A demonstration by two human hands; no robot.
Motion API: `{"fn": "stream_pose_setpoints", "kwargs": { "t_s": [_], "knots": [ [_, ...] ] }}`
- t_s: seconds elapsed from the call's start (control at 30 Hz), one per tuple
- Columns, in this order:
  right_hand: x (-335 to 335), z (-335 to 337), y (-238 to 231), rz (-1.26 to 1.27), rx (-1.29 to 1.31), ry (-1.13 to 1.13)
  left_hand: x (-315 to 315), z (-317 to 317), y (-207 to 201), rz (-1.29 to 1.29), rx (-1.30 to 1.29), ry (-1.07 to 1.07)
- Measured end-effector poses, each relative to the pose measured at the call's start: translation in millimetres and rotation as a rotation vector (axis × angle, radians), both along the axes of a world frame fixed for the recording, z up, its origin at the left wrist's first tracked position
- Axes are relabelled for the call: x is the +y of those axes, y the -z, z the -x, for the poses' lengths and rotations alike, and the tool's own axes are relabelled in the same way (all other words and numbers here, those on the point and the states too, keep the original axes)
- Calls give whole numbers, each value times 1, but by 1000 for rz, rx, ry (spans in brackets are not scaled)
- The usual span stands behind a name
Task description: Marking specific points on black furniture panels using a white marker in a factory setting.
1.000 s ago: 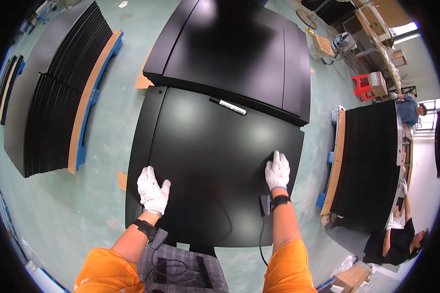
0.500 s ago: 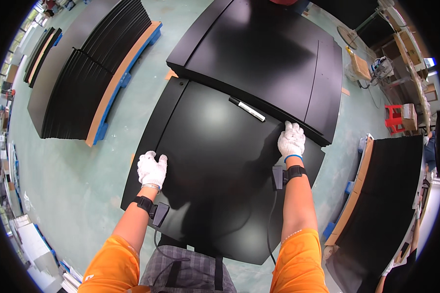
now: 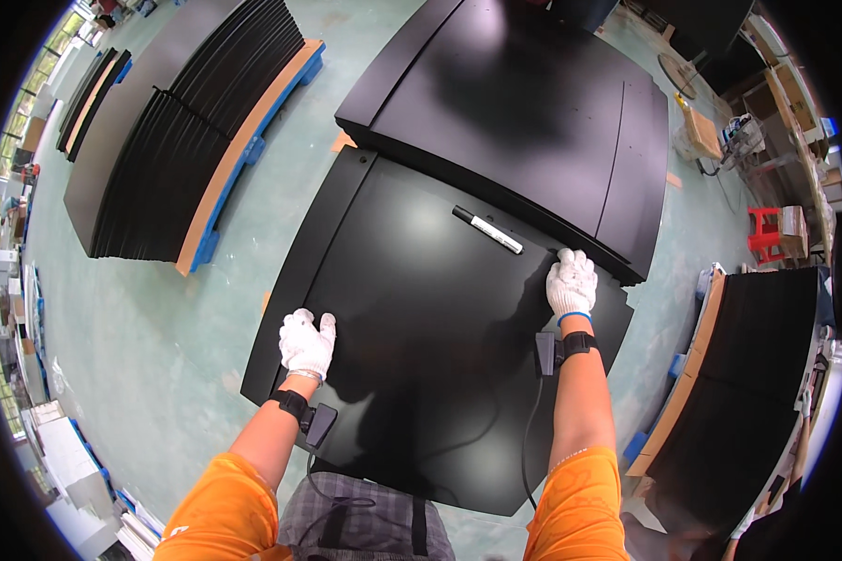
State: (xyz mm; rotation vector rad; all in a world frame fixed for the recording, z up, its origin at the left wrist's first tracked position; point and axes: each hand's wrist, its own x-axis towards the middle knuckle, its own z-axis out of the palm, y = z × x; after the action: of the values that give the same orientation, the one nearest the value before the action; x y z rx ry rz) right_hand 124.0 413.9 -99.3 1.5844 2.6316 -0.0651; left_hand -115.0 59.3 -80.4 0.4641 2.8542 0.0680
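Note:
A large flat black panel [image 3: 421, 309] lies before me, with a groove along its left side and small holes near its corner and far edge. My left hand [image 3: 307, 344], in a white knit glove, rests over the groove with its thumb apart from the fingers. Under the same kind of glove, my right hand [image 3: 572, 283] has its fingers bent over the panel's far edge, toward the right corner; the fingertips are partly hidden. A white marker [image 3: 487, 230] with a black cap lies on the panel, left of that hand.
Beyond the panel stands a higher stack of black panels [image 3: 515, 122]. Many black panels stand on edge on a pallet [image 3: 192, 140] at the left, and more panels [image 3: 739, 365] at the right. A red stool [image 3: 765, 234] is at the far right.
The panel has slid slightly toward me, with the marker on it and both hands on it. A hole beyond the marker now shows. The whole view has shifted a little.

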Motion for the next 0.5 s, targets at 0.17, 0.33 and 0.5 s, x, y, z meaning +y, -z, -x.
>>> {"fn": "stream_pose_setpoints", "kwargs": {
  "t_s": [0.17,0.33,0.5],
  "knots": [
    [-18,-4,7,-45,32,31,-24,-12,12,-142,73,117],
    [-56,-2,15,-332,248,-3,-45,-22,27,-317,200,256],
    [-131,26,4,-216,447,-62,-58,-17,33,-371,236,304]
  ]
}}
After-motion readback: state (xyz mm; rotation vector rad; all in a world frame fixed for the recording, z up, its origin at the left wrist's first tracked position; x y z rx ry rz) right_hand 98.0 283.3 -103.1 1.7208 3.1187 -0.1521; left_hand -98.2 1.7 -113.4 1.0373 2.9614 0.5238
